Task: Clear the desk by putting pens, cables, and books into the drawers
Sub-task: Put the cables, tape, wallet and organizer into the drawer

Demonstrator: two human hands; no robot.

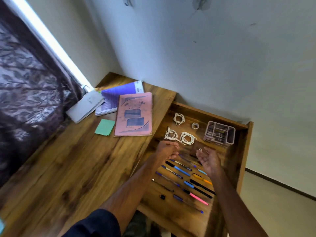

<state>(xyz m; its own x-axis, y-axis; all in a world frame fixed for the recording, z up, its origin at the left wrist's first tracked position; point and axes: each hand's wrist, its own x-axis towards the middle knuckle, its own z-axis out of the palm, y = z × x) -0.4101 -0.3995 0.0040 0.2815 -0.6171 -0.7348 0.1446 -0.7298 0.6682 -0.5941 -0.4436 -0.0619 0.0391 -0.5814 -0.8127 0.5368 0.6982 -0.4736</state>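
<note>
An open wooden drawer (207, 112) to the right of the desk (71, 168) holds three coiled white cables (187, 138) at the back and several pens and markers (196, 187) in rows at the front. Both my hands hover over the middle of the drawer. My left hand (168, 149) has its fingers curled in and I see nothing in it. My right hand (207, 159) is palm-up with fingers apart and empty. A blurred pen (187, 160) lies between them. On the desk lie a pink book (134, 113), a purple book (118, 98) and a white book (85, 106).
A green sticky pad (104, 127) sits beside the pink book. The drawer also holds a tape roll (195, 125), a pink compartment organizer (219, 133) and a small black cap (162, 196). A patterned curtain (29, 93) hangs at the left; the wall stands behind.
</note>
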